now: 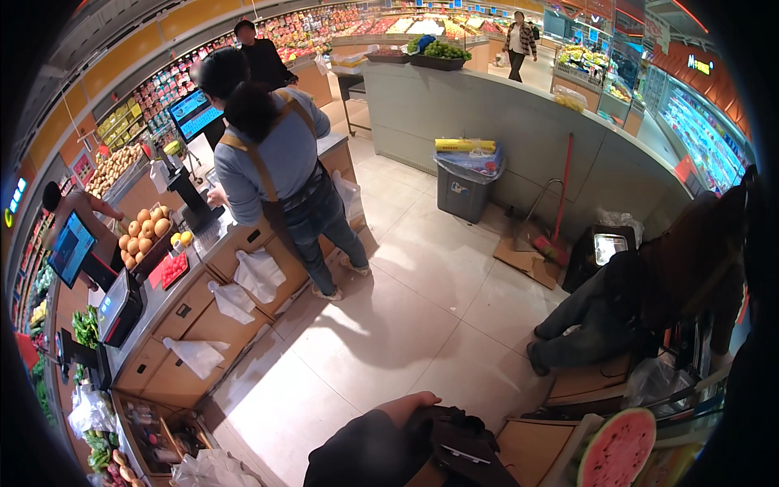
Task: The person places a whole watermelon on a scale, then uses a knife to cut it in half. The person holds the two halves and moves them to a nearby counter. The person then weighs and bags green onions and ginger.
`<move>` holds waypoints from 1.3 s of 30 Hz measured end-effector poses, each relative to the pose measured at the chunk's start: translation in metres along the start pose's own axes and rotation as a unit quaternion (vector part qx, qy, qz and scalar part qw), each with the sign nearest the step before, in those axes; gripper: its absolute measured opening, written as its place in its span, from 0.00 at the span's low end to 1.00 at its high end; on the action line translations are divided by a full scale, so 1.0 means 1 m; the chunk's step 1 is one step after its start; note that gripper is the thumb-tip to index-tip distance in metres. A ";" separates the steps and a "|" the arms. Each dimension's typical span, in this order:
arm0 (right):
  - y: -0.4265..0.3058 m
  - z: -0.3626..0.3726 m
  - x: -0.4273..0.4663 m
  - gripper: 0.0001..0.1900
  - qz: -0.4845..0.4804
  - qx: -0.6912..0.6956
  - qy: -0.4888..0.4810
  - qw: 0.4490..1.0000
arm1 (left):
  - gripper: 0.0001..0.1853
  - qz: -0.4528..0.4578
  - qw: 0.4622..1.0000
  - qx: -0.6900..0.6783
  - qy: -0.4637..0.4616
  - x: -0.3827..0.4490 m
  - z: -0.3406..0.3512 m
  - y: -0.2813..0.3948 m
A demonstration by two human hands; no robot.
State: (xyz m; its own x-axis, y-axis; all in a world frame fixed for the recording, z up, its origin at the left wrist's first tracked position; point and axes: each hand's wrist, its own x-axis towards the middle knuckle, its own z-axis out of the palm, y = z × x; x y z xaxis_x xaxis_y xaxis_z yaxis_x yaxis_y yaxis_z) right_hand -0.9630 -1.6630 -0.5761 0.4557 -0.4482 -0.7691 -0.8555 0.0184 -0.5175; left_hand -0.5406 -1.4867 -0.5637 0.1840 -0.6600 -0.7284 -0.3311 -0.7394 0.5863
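My left hand [414,405] shows at the bottom centre, below a black sleeve [359,450]. It lies beside a bunched dark brown cloth [462,441], which hides part of it; whether it grips the cloth cannot be told. A small patch of skin shows under the cloth at the bottom edge. My right hand is out of view. To the lower right, a cut watermelon half [618,450] stands with its red flesh showing, near a wooden cabinet [535,447]. Pale floor tiles [389,316] lie before me.
A person in an apron [274,146] stands at the left counter [207,262], which holds a scale [118,310] and a basket of round brown fruit [146,234]. Another person [663,274] bends at right. A grey bin [465,189], cardboard [526,265] and a red-handled broom [563,189] stand ahead.
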 end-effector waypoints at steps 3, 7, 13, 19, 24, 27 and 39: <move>-0.005 0.005 0.004 0.16 -0.006 -0.003 -0.008 1.000 | 0.35 0.000 1.000 0.010 -0.004 0.007 0.002 -0.002; -0.007 0.012 0.011 0.17 -0.017 -0.002 -0.017 1.000 | 0.35 0.017 0.999 0.034 -0.016 0.023 0.008 -0.010; -0.003 0.023 0.021 0.18 -0.035 -0.002 -0.030 0.999 | 0.33 0.069 0.994 0.077 -0.035 0.029 0.009 -0.013; 0.000 0.027 0.026 0.18 -0.029 0.005 -0.041 0.999 | 0.33 0.036 0.998 0.034 -0.024 0.017 0.004 0.000; -0.006 0.025 0.022 0.17 -0.027 -0.008 -0.038 0.999 | 0.33 0.041 0.998 0.046 -0.026 0.020 0.007 -0.004; -0.016 0.023 0.021 0.16 -0.024 -0.011 -0.036 0.999 | 0.33 0.060 0.996 0.064 -0.023 0.022 0.007 -0.009; -0.028 0.020 0.008 0.13 -0.014 -0.009 -0.021 1.000 | 0.32 0.041 0.998 0.041 -0.012 0.015 0.006 -0.005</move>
State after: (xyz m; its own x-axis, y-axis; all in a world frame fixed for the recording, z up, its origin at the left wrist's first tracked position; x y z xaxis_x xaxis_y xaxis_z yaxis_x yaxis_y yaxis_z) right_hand -0.9303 -1.6489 -0.5752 0.4898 -0.4097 -0.7696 -0.8461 -0.0104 -0.5330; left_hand -0.5421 -1.4921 -0.5792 0.1313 -0.7138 -0.6880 -0.4181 -0.6691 0.6144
